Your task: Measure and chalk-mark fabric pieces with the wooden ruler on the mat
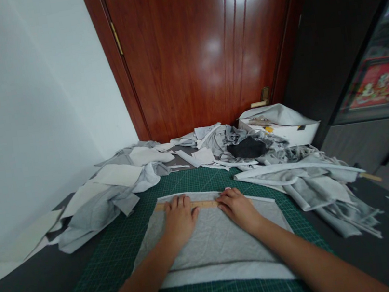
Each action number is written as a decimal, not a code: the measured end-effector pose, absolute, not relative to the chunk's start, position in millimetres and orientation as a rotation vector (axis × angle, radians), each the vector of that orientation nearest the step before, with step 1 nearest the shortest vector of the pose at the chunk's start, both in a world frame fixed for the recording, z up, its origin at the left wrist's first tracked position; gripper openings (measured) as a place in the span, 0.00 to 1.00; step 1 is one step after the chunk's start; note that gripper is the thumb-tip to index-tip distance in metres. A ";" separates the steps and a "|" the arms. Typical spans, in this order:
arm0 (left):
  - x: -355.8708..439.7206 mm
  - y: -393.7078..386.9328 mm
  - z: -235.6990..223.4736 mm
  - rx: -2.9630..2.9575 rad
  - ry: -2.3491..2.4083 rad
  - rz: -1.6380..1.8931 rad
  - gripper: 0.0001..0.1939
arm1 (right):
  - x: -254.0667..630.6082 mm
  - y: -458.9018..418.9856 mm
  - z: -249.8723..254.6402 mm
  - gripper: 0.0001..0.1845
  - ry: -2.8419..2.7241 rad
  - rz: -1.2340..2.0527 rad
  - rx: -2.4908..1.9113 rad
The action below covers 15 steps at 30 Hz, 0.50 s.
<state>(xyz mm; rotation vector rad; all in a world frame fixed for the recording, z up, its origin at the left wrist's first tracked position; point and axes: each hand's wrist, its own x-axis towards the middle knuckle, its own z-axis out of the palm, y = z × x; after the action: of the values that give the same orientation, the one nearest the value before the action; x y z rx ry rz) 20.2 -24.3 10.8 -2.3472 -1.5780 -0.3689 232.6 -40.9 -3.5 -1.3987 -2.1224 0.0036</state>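
A piece of grey fabric [224, 244] lies spread on a green cutting mat [123, 254], with a pale band along its near edge. Across its far part runs a wooden ruler [205, 204], just below the narrow light far edge. My left hand [180, 219] rests flat on the ruler and fabric, fingers apart and thumb out to the side. At the ruler's right part, my right hand [239, 207] has bent fingers close together at the fabric's far edge. Its fingertips seem to pinch the edge there; the exact grip is partly hidden.
Grey fabric pieces [95, 214] and pale sheets [118, 175] lie at the left. More scraps [317, 181] heap at the right, beside a white box [297, 133]. A dark cloth [246, 148] sits among them. Behind the table stand a brown door [181, 60] and a dark cabinet [379, 138].
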 end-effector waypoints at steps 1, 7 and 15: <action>19.9 -23.6 11.3 -2.363 -1.566 -0.388 0.15 | 232.6 -40.6 -3.1 0.11 -2.123 0.011 -1.402; 14.2 -18.7 7.8 -2.599 -1.378 -0.536 0.11 | 240.4 -41.6 2.0 0.12 -2.166 0.069 -1.419; 10.4 -15.2 -0.7 -2.851 -1.188 -0.531 0.24 | 236.2 -56.2 23.8 0.15 -2.307 -0.070 -1.800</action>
<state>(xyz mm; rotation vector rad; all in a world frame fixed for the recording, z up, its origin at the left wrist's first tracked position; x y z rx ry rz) 10.4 -15.2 -0.7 -2.8511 -1.1876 -0.5308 236.2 -56.2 23.8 -1.8004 -2.3070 -0.0703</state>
